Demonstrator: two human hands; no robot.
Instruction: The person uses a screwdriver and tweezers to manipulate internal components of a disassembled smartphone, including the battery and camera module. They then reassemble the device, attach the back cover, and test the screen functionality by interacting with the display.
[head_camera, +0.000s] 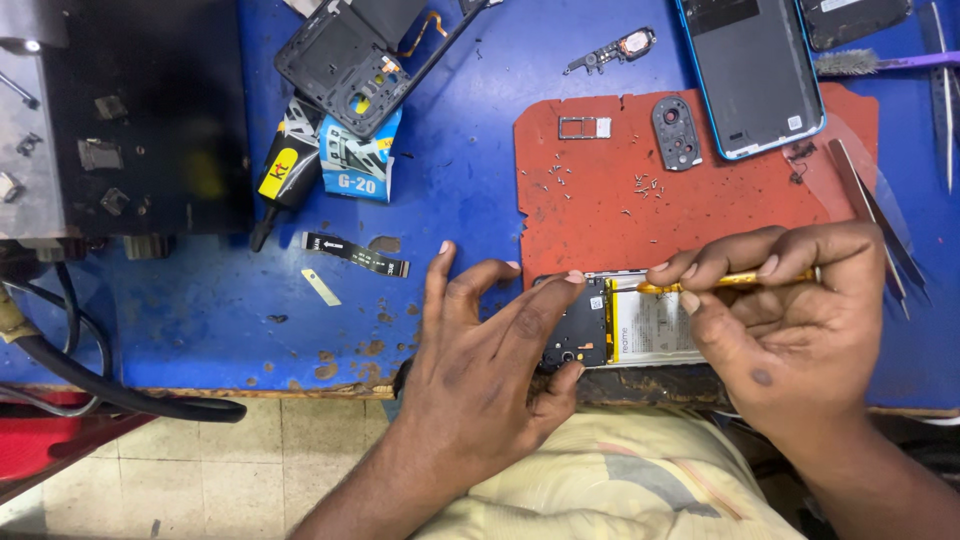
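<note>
The opened phone (620, 325) lies at the near table edge, half on the red mat (700, 200). The left hand (490, 350) pinches its dark end; the right hand (790, 320) grips a yellow tool (730, 281) over the white-labelled battery (655, 328). A blue-and-white packet (358, 160) and a black tube with a yellow label (285, 170) lie far left.

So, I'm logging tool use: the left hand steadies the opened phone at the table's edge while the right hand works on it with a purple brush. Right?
Not quite. In the head view the right hand holds a thin yellow tool, not a brush. The purple brush lies untouched at the top right. The left hand does steady the opened phone.
</note>
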